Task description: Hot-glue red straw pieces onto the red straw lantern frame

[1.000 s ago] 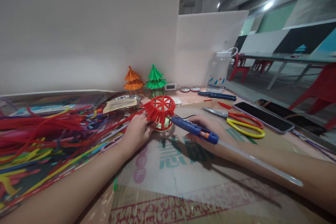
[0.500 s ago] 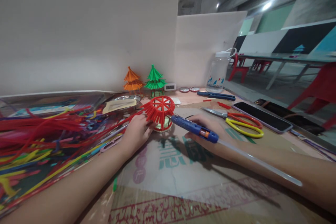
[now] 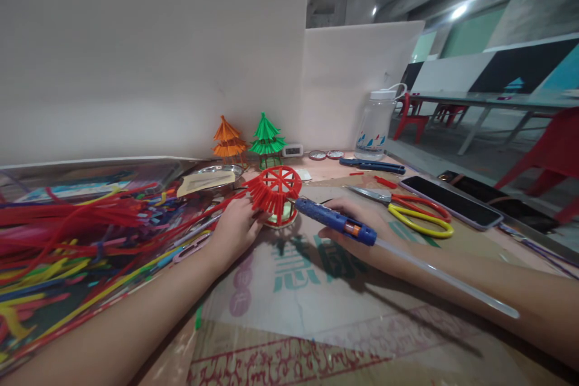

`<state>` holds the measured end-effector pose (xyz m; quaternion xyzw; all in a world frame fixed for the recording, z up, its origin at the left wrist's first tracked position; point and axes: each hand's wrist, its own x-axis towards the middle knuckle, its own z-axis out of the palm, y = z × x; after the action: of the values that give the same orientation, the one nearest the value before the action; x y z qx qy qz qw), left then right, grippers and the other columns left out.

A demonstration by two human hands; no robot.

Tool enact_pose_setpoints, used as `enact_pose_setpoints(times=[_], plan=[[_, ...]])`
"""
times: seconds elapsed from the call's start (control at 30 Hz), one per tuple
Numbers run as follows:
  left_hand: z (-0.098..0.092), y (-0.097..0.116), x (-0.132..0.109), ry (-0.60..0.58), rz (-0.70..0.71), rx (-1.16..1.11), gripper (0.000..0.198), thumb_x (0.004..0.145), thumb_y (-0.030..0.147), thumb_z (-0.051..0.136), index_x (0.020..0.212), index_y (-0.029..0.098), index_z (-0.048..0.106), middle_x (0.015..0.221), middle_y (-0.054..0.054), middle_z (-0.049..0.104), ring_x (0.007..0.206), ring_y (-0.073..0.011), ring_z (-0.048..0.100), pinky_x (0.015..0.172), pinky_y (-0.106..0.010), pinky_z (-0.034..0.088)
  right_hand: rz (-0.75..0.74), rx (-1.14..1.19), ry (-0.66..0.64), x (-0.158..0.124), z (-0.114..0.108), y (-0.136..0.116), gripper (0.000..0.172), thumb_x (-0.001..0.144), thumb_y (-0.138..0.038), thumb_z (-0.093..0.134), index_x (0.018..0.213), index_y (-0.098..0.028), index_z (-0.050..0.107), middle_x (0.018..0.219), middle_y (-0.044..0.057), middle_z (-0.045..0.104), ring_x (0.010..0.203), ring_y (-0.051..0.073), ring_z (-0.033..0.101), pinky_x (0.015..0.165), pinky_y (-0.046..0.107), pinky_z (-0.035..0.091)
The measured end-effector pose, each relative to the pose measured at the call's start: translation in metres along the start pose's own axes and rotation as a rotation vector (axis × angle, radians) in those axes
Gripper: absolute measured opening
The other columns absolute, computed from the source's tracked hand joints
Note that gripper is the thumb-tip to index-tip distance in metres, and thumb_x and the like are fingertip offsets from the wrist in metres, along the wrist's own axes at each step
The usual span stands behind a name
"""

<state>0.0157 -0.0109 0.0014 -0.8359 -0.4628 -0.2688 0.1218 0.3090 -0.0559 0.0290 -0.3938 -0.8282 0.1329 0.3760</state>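
A red straw-made pagoda roof (image 3: pixel 275 188) stands on a small green-white roll on the cardboard. My left hand (image 3: pixel 235 226) is closed on its left fringe, steadying it. My right hand (image 3: pixel 362 223) grips a blue glue gun (image 3: pixel 335 221) whose nozzle touches the roof's right side; a long clear glue stick (image 3: pixel 447 280) trails back from the gun over my right forearm.
A heap of coloured straws (image 3: pixel 76 235) fills the left. Orange (image 3: pixel 230 139) and green (image 3: pixel 268 137) finished pagodas stand by the white partition. Scissors (image 3: pixel 411 208), a phone (image 3: pixel 452 196), a blue tool (image 3: pixel 373 165) and a water bottle (image 3: pixel 377 120) lie right. Cardboard (image 3: pixel 294 307) covers the table.
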Motion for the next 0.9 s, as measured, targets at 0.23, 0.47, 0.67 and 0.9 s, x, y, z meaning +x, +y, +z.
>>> enact_pose_setpoints(times=[0.23, 0.47, 0.67, 0.9], plan=[[-0.001, 0.001, 0.0, -0.012, -0.002, 0.004, 0.021, 0.094, 0.022, 0.052, 0.096, 0.017, 0.072, 0.094, -0.011, 0.073, 0.093, -0.0273, 0.067, 0.084, -0.04, 0.054, 0.009, -0.005, 0.008, 0.001, -0.001, -0.001, 0.025, 0.087, -0.038, 0.072, 0.109, -0.027, 0.068, 0.097, 0.005, 0.077, 0.08, 0.022, 0.07, 0.073, 0.036, 0.056], [-0.003, 0.003, 0.001, -0.003, -0.005, -0.011, 0.02, 0.095, 0.023, 0.053, 0.095, 0.019, 0.073, 0.092, -0.01, 0.073, 0.093, -0.0265, 0.068, 0.085, -0.037, 0.054, 0.008, 0.016, 0.015, 0.002, -0.002, -0.001, 0.023, 0.088, -0.037, 0.071, 0.108, -0.026, 0.068, 0.095, 0.004, 0.075, 0.078, 0.021, 0.069, 0.07, 0.034, 0.055], [-0.001, 0.0, 0.001, -0.018, -0.007, -0.004, 0.022, 0.095, 0.024, 0.052, 0.093, 0.018, 0.074, 0.093, -0.011, 0.074, 0.092, -0.0278, 0.068, 0.083, -0.039, 0.054, 0.031, 0.057, 0.004, 0.002, -0.004, -0.009, 0.021, 0.087, -0.034, 0.069, 0.105, -0.022, 0.067, 0.094, 0.006, 0.076, 0.078, 0.022, 0.07, 0.07, 0.035, 0.055], [0.0, 0.0, 0.001, -0.01, 0.0, -0.011, 0.023, 0.096, 0.025, 0.053, 0.094, 0.019, 0.074, 0.096, -0.011, 0.074, 0.095, -0.0276, 0.068, 0.087, -0.039, 0.054, 0.038, 0.046, 0.012, 0.002, -0.003, -0.014, 0.024, 0.086, -0.036, 0.069, 0.106, -0.025, 0.067, 0.095, 0.006, 0.075, 0.08, 0.023, 0.07, 0.074, 0.04, 0.058]])
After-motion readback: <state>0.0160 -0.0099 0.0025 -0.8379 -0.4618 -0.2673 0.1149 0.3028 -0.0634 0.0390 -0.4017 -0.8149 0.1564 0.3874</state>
